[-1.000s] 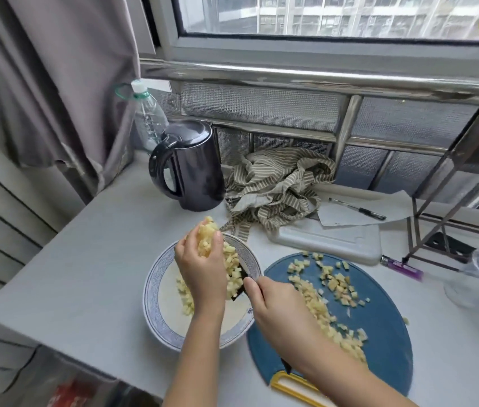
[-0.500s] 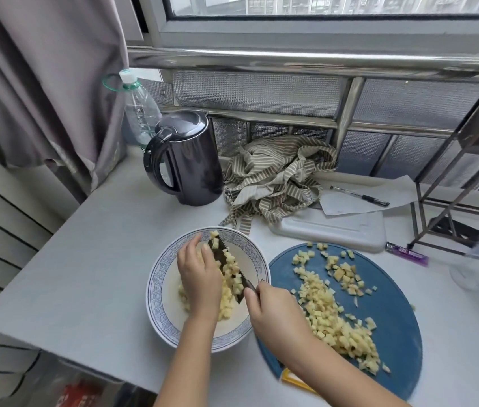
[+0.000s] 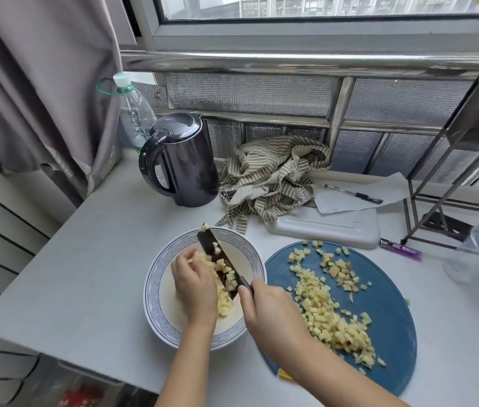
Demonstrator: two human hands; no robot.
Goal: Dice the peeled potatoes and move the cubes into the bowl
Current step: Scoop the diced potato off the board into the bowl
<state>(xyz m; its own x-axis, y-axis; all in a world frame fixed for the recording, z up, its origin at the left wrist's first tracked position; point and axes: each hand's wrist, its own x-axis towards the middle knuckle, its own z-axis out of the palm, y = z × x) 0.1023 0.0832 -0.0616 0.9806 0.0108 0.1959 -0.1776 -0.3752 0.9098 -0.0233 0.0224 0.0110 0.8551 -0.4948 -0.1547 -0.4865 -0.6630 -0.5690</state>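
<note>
Left hand [image 3: 194, 284], loosely curled, has swept potato cubes [image 3: 224, 304] off the knife [image 3: 217, 259] gripped by the right hand [image 3: 270, 312] into the bowl [image 3: 156, 277] beneath; many remain.

The bowl [image 3: 156, 277] is glossy glazed ceramic. The knife [image 3: 208, 242] has a dark matt blade, and the potato cubes [image 3: 317, 306] look moist. The round cutting board [image 3: 385, 304] is matt blue plastic. The kettle [image 3: 188, 165] is glossy dark plastic, and the bottle [image 3: 135, 113] is clear plastic. The striped cloth [image 3: 267, 177] is crumpled woven fabric, and the curtain [image 3: 41, 83] is grey cloth. The rail [image 3: 291, 60] is polished metal. The table [image 3: 85, 259] is smooth and matt, and the paper [image 3: 350, 198] is matt white.
</note>
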